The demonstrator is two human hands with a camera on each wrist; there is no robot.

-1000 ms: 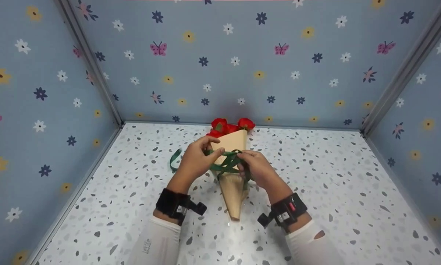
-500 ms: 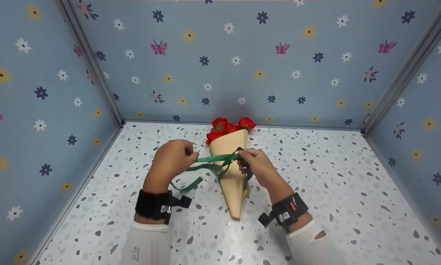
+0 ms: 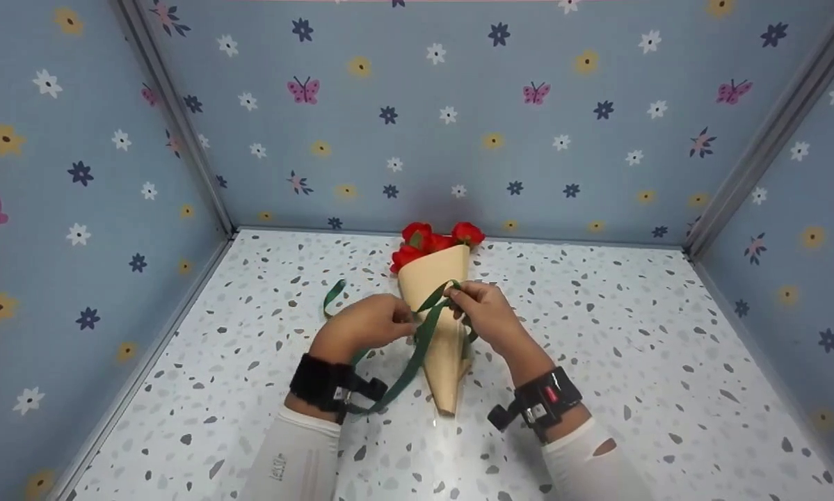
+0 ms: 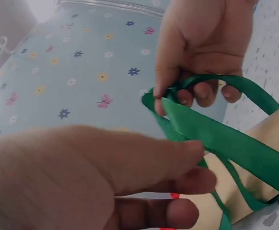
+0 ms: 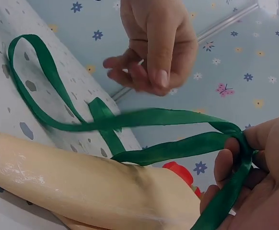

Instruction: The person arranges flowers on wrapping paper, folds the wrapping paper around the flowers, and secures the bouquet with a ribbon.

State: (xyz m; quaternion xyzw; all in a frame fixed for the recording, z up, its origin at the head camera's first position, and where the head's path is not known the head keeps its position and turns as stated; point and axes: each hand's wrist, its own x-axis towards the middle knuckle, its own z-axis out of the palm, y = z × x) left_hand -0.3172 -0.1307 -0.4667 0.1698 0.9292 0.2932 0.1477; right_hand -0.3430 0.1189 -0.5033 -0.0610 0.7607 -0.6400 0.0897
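Observation:
A bouquet of red flowers [image 3: 417, 236] in tan wrapping paper [image 3: 434, 268] lies on the table, its narrow end toward me. Green ribbon [image 3: 420, 344] runs round the wrap. My right hand [image 3: 490, 316] pinches a gathered loop of this ribbon above the bouquet, between thumb and fingers. In the right wrist view, my left hand [image 5: 161, 45] hovers over a slack length of ribbon [image 5: 154, 117], fingers loosely bent and nothing between them. Its thumb tip appears close to the ribbon [image 4: 226, 139] in the left wrist view. One long tail trails down toward my left wrist.
Another ribbon end [image 3: 331, 296] curls on the speckled white table [image 3: 618, 362] left of the bouquet. A blue patterned panel [image 3: 542, 125] stands behind the flowers, and similar panels close off both sides.
My left hand drew a ribbon length out to the left, then let it go and came back toward the bouquet. That ribbon now hangs slack. The right hand keeps its pinch almost in place.

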